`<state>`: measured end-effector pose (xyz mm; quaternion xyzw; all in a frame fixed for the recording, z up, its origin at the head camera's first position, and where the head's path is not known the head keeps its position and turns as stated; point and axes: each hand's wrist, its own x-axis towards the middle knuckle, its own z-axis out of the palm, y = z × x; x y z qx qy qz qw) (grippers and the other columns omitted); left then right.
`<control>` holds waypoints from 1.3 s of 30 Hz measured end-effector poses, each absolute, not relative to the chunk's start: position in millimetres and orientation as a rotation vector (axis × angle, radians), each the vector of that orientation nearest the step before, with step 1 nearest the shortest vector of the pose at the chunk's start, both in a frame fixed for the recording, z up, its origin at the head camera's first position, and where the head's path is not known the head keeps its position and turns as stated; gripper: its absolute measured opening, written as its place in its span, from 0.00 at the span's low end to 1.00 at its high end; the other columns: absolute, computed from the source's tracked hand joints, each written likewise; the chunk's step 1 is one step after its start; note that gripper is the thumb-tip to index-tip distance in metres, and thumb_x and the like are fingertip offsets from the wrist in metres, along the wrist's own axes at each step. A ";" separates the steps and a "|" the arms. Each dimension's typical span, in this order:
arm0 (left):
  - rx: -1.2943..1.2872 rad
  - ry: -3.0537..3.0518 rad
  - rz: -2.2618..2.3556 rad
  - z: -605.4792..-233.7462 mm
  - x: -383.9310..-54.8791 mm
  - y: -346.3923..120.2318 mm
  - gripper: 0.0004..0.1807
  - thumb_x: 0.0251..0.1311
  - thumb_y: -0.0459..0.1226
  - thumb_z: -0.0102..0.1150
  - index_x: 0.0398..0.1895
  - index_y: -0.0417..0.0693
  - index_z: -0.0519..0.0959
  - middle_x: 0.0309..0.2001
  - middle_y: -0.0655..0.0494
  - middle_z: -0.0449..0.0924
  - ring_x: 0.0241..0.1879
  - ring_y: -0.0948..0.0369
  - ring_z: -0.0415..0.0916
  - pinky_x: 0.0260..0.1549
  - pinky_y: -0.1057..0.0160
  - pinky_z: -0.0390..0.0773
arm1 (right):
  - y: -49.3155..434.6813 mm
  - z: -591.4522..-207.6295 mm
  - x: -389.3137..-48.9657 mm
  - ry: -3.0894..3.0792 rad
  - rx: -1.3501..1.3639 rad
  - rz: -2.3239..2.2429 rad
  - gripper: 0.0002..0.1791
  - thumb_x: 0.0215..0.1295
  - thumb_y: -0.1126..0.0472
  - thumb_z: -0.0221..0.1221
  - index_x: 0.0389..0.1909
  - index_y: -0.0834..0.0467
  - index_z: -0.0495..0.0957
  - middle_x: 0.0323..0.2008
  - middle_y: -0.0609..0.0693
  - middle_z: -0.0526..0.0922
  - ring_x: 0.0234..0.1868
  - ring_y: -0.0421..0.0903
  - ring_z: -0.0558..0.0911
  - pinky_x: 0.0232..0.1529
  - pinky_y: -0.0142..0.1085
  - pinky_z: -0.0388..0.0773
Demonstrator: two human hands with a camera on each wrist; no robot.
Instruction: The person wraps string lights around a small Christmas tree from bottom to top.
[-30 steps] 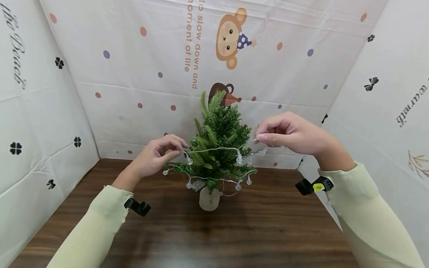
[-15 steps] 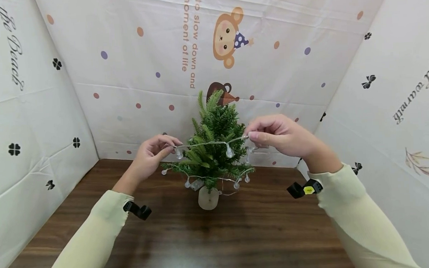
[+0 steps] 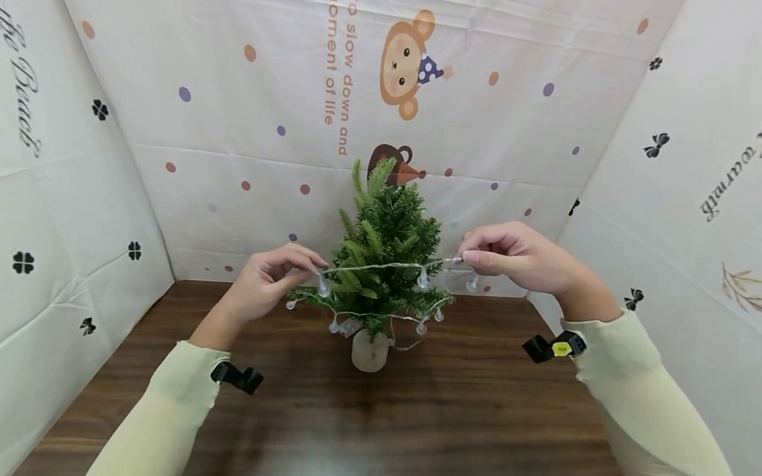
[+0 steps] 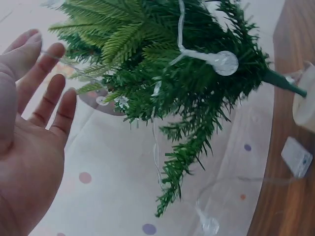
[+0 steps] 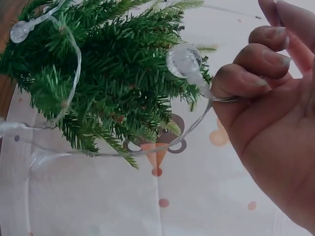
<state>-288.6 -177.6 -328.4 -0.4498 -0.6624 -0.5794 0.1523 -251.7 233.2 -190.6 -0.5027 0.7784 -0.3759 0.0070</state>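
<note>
A small artificial Christmas tree point(image 3: 393, 230) stands upright on a pale round base point(image 3: 369, 352). To its left, my left hand point(image 3: 263, 280) pinches the clear wire of a string of lights point(image 3: 382, 266) between thumb and index finger, the other fingers loosely spread. My right hand point(image 3: 523, 257), on the tree's right, pinches the same string with its fingertips. Between the hands the string runs taut across the tree's front, with clear bulbs point(image 3: 423, 277) hanging from it. In the right wrist view, another bulb point(image 5: 184, 61) hangs beside my curled lower fingers. A lower loop of the string lies around the bottom branches.
A clear battery box point(image 4: 297, 156) lies on the wooden table point(image 3: 387, 427) by the tree's base, wire attached. Printed white cloth walls point(image 3: 225, 96) stand behind and on both sides, the back one close behind the tree.
Both hands first brought the string nearer and slightly left; since then they have lowered, and the right hand has moved outward to the right, stretching the string across the tree's front.
</note>
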 end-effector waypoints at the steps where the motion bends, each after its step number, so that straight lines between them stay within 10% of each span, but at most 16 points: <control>1: -1.267 -1.882 -1.705 -327.5 -288.0 -178.2 0.10 0.68 0.22 0.57 0.44 0.42 0.83 0.53 0.52 0.84 0.52 0.55 0.80 0.47 0.65 0.81 | 232.1 -190.9 -251.8 2.420 -1.568 -1.218 0.13 0.75 0.74 0.52 0.43 0.58 0.84 0.29 0.46 0.79 0.25 0.40 0.73 0.25 0.34 0.74; 13: -1.153 -1.943 -1.504 -310.0 -271.2 -160.9 0.12 0.68 0.20 0.53 0.49 0.35 0.80 0.51 0.50 0.82 0.48 0.62 0.79 0.45 0.70 0.79 | 218.5 -198.4 -254.3 2.457 -1.610 -1.203 0.13 0.76 0.72 0.52 0.43 0.55 0.84 0.21 0.48 0.68 0.19 0.43 0.64 0.19 0.38 0.63; 22: -1.214 -1.856 -0.658 -244.2 -233.1 -99.7 0.10 0.59 0.37 0.74 0.42 0.44 0.87 0.38 0.55 0.87 0.39 0.58 0.73 0.42 0.59 0.71 | 214.4 -203.4 -252.6 2.397 -1.688 -1.343 0.12 0.76 0.75 0.49 0.44 0.64 0.81 0.19 0.47 0.63 0.18 0.43 0.61 0.19 0.38 0.59; 32: -1.229 -1.709 -0.751 -244.6 -234.9 -118.1 0.07 0.53 0.29 0.75 0.34 0.46 0.88 0.30 0.59 0.85 0.32 0.62 0.71 0.33 0.68 0.68 | 223.6 -207.7 -250.0 2.581 -1.512 -1.259 0.09 0.70 0.73 0.60 0.35 0.56 0.84 0.22 0.46 0.75 0.19 0.40 0.67 0.18 0.35 0.66; 39: -1.372 -1.708 -0.791 -250.3 -234.4 -123.4 0.05 0.66 0.37 0.66 0.36 0.45 0.88 0.31 0.60 0.83 0.30 0.62 0.71 0.32 0.70 0.67 | 232.0 -219.6 -252.5 2.600 -1.307 -1.312 0.05 0.68 0.70 0.64 0.32 0.59 0.82 0.24 0.46 0.75 0.21 0.41 0.70 0.20 0.34 0.69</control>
